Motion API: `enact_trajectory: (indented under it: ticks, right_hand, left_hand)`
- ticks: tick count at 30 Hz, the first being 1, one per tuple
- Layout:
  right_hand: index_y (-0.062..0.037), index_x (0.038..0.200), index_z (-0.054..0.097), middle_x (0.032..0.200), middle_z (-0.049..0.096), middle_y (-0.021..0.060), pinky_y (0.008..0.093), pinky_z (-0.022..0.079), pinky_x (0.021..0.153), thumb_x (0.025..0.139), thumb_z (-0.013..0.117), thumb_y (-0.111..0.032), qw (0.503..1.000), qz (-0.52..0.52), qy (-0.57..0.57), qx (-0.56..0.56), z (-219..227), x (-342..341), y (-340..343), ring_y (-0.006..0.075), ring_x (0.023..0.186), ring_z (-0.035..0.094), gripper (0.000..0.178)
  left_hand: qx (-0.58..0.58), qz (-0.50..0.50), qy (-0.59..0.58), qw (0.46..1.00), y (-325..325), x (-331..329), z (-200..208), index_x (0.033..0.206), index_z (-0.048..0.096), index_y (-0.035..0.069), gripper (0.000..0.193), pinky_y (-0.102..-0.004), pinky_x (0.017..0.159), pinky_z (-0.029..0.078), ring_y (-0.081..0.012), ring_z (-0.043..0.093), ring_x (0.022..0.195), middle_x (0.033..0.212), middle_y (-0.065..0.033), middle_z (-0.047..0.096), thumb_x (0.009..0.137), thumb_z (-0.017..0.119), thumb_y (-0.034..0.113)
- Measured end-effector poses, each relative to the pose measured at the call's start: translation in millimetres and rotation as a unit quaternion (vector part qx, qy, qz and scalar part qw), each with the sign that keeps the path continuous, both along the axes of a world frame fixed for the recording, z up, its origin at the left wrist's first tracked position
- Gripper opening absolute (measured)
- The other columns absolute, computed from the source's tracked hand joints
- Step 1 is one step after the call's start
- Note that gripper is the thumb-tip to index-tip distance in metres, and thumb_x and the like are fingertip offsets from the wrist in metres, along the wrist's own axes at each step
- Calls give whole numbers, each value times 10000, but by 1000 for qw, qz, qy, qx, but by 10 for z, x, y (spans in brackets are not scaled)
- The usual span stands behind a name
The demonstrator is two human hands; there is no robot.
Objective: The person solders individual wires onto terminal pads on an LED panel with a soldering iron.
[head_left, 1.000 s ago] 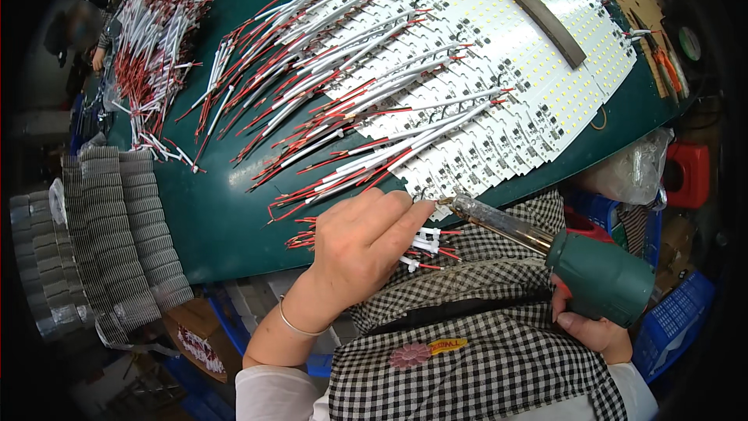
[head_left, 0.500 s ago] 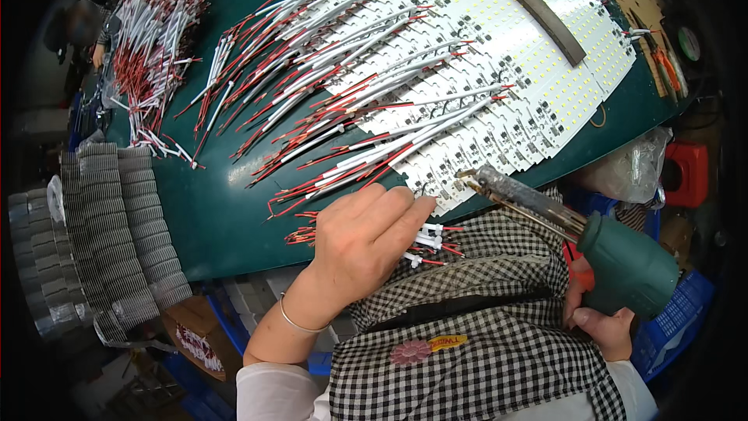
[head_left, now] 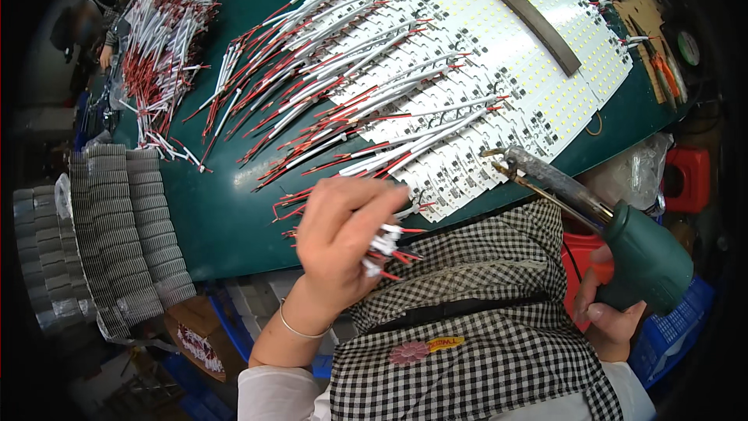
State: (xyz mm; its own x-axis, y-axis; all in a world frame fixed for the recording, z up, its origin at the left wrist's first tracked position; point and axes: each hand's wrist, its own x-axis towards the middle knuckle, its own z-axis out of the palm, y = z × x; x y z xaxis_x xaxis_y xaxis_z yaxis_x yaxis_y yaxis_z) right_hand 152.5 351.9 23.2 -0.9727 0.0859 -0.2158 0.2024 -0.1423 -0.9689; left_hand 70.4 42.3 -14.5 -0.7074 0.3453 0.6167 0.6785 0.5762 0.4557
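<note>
My left hand (head_left: 340,240) is closed around a small bunch of red and white wires (head_left: 387,245) at the near edge of the green table (head_left: 226,210). In my right hand (head_left: 609,313) is a green soldering gun (head_left: 623,238), gripped by its handle. Its metal tip (head_left: 499,157) hangs just off the near edge of a fanned row of white LED strip boards (head_left: 499,54). Many red and white wire leads (head_left: 343,101) lie across those boards, soldered along their near ends.
A loose pile of red and white wires (head_left: 164,47) lies at the far left. Stacks of grey ribbed parts (head_left: 117,226) line the left edge. A dark curved bar (head_left: 522,8) rests on the boards. A red box (head_left: 686,179) and blue crate (head_left: 678,327) sit at right.
My right hand has pulled the soldering gun back and to the right, away from the wires in my left hand. My left hand has stayed nearly in place with its bunch.
</note>
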Motion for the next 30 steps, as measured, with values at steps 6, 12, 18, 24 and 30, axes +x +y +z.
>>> enact_trajectory:
  ticks: [6, 12, 18, 24, 30]
  right_hand:
    - [140, 1189, 429, 578, 554, 117, 271, 484, 394, 683, 734, -104, 999, 4, 26, -20, -63, 11, 57, 159, 416, 529, 639]
    - [88, 1288, 480, 1056, 618, 149, 265, 455, 546, 670, 759, -64, 995, 76, -68, -21, 47, 30, 144, 173, 642, 572, 695]
    - [114, 1218, 475, 996, 616, 164, 267, 505, 413, 583, 755, -55, 994, 20, -104, 16, 35, 34, 86, 167, 534, 580, 714]
    - [109, 1189, 514, 1001, 618, 158, 265, 508, 442, 577, 756, -77, 988, 88, -108, 63, -50, 79, 190, 159, 537, 573, 684]
    - [104, 1196, 523, 1018, 612, 155, 261, 507, 470, 585, 759, -88, 991, 90, -66, 76, -125, 93, 242, 161, 562, 578, 682]
  left_hand:
    - [41, 45, -101, 993, 145, -25, -22, 1201, 656, 60, 677, -289, 545, 486, -187, 604, 705, 821, -103, 575, 540, 634, -87]
    - [-77, 77, -117, 987, 168, 34, 6, 1082, 712, 104, 625, -291, 500, 434, -180, 547, 611, 758, -54, 529, 505, 628, -121]
    - [-79, 75, -101, 989, 162, 25, 4, 1034, 705, 99, 500, -323, 475, 426, -192, 551, 583, 725, -37, 516, 577, 614, -80]
    - [-68, 83, -112, 988, 164, 37, 9, 1021, 697, 81, 505, -334, 490, 443, -213, 569, 613, 756, -51, 535, 550, 625, -85]
    - [-68, 53, -137, 987, 158, 34, 43, 1033, 690, 85, 519, -338, 503, 461, -218, 596, 652, 796, -52, 557, 546, 633, -84]
